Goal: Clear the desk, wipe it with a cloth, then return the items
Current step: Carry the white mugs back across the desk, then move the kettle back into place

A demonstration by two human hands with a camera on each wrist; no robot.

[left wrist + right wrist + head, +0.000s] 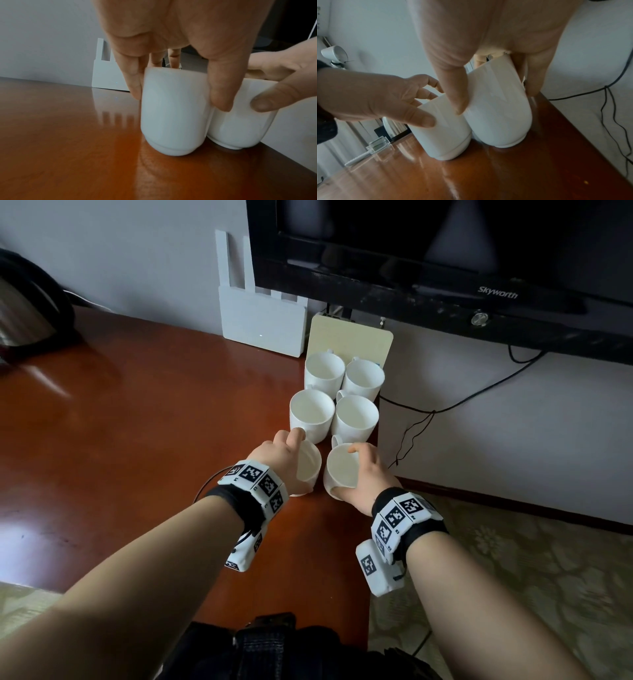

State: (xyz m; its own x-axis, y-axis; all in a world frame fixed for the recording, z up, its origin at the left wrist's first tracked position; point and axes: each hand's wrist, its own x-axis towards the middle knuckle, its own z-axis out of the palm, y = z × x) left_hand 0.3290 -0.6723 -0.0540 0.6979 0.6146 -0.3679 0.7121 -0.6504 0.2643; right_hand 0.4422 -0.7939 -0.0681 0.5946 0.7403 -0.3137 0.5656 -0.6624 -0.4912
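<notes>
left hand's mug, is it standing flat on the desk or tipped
Tipped. In the left wrist view the mug leans, only its base edge touching the desk, gripped by the left hand.

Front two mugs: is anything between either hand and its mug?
Nothing visible. The left hand already grips the left mug and the right hand grips the right mug, fingers directly on the walls, both mugs on the desk.

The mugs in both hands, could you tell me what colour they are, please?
Plain white mugs; clearest in the head view.
</notes>
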